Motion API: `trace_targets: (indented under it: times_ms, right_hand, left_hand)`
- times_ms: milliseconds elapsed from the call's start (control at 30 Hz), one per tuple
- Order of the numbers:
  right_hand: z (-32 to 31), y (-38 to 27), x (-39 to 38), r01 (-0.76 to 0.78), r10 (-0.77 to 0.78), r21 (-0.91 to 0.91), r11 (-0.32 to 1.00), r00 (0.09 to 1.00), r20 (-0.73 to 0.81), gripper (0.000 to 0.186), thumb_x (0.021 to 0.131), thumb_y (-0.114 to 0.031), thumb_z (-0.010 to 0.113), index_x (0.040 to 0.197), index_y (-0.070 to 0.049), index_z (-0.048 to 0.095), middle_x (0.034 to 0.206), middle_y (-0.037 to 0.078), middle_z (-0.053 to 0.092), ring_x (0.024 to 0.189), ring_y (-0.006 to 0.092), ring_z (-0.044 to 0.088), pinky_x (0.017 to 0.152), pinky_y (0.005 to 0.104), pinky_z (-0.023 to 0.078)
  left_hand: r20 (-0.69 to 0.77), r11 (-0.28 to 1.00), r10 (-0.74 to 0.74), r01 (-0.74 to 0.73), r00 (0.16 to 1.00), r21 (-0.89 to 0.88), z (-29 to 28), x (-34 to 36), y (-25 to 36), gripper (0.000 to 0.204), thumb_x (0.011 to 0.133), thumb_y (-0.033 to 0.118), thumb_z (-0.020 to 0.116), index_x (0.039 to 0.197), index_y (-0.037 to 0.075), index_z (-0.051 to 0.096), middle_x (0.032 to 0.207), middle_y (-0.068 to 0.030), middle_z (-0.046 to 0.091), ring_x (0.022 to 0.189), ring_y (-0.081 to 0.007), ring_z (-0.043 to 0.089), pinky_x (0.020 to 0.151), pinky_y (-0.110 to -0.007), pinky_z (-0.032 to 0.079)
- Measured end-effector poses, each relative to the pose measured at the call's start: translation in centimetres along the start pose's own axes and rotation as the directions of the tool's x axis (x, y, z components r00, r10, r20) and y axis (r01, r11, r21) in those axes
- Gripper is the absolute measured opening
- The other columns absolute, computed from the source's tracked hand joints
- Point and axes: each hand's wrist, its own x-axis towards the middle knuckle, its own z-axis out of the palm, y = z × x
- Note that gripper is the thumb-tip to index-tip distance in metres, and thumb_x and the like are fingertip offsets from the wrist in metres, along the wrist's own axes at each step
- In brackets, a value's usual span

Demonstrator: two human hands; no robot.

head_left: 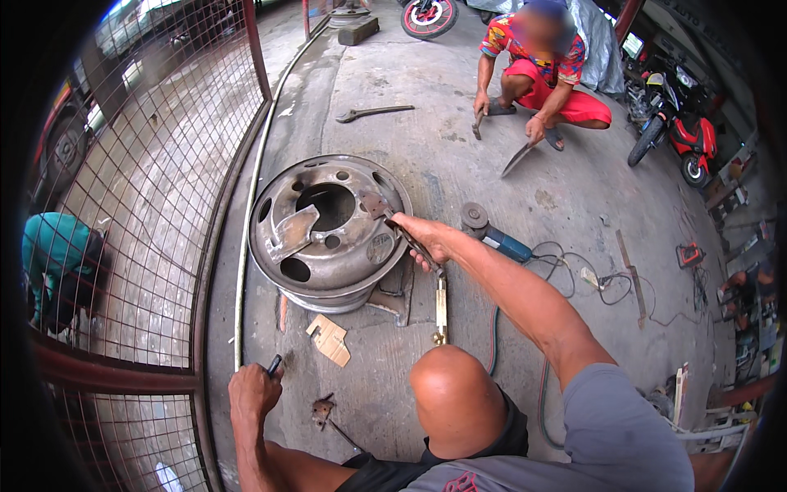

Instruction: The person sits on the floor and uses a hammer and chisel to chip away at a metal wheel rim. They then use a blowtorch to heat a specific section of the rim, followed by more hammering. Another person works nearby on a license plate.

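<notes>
My right hand (426, 244) is closed on a cutting torch (440, 303), its brass body hanging below my fingers and its upper end by a small rusty plate (373, 206) over the steel wheel rim (332, 271). A curved metal piece (289, 230) lies on the rim's face. My left hand (252, 392) is closed on a small dark object (274, 366) that I cannot make out, lower left. A cardboard piece (329, 339) lies below the rim. A blue angle grinder (504, 246) lies to the right of my right hand.
A mesh fence (164, 164) and pale hose run along the left; a person in teal bends beyond it. A co-worker (533, 90) squats ahead with a hammer and flat metal piece. A large wrench (373, 111), motorcycles (689, 143), hoses and cables lie or stand around.
</notes>
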Motion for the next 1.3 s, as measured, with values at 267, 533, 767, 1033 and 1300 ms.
trace_targets:
  times_ms: [267, 533, 767, 1033, 1300]
  right_hand:
    - [-4.0, -4.3, 1.1, -0.221, 0.217, 0.002, 0.975, 0.96, 0.174, 0.078, 0.076, -0.077, 0.068, 0.097, -0.005, 0.046, 0.071, 0.003, 0.041, 0.052, 0.0126, 0.044, 0.047, 0.0296, 0.036]
    - [-3.5, -2.7, 1.8, -0.142, 0.14, 0.013, 0.99, 0.984, 0.11, 0.065, 0.074, -0.067, 0.076, 0.089, -0.01, 0.049, 0.07, 0.0, 0.044, 0.052, 0.0117, 0.044, 0.045, 0.0264, 0.036]
    - [-4.4, 0.2, 2.8, -0.015, -0.01, 0.214, 0.977, 0.993, 0.12, 0.058, 0.08, -0.056, 0.078, 0.098, -0.006, 0.054, 0.071, 0.0, 0.048, 0.053, 0.0099, 0.044, 0.045, 0.0248, 0.036]
    - [-5.2, 3.7, 2.9, 0.028, -0.115, 0.33, 0.944, 0.963, 0.246, 0.058, 0.079, -0.056, 0.079, 0.099, -0.007, 0.055, 0.073, -0.001, 0.048, 0.053, 0.0084, 0.044, 0.044, 0.0245, 0.037]
    - [-6.3, 4.2, 3.5, 0.044, -0.131, 0.319, 0.947, 0.958, 0.256, 0.054, 0.086, -0.052, 0.075, 0.107, -0.006, 0.057, 0.075, 0.0, 0.05, 0.053, 0.0077, 0.046, 0.042, 0.0235, 0.037]
  left_hand:
    - [0.06, 0.999, -0.026, 0.029, 0.998, -0.038, -0.3, 0.6, 1.2, 0.05, 0.091, 0.042, 0.073, 0.079, -0.007, 0.073, 0.082, -0.0322, 0.068, 0.085, -0.0488, 0.069, 0.078, -0.054, 0.054]
    - [0.07, 1.0, -0.016, 0.016, 0.997, 0.005, 0.7, 0.9, 0.2, 0.048, 0.091, 0.042, 0.072, 0.081, -0.005, 0.075, 0.08, -0.0294, 0.069, 0.082, -0.046, 0.07, 0.077, -0.053, 0.055]
    - [0.063, 0.999, -0.043, 0.042, 0.997, 0.013, 0.9, 0.2, 0.1, 0.048, 0.091, 0.043, 0.072, 0.08, -0.005, 0.075, 0.079, -0.029, 0.07, 0.081, -0.0451, 0.071, 0.077, -0.052, 0.055]
    - [0.103, 0.997, -0.077, 0.075, 0.992, 0.023, 0.3, -0.8, 0.2, 0.049, 0.091, 0.042, 0.072, 0.082, -0.006, 0.075, 0.081, -0.0305, 0.069, 0.085, -0.0454, 0.071, 0.079, -0.052, 0.055]
    - [0.123, 0.993, -0.112, 0.108, 0.986, 0.038, 0.5, -1.1, 0.3, 0.048, 0.091, 0.042, 0.072, 0.084, -0.005, 0.076, 0.085, -0.0299, 0.071, 0.088, -0.045, 0.071, 0.081, -0.051, 0.055]
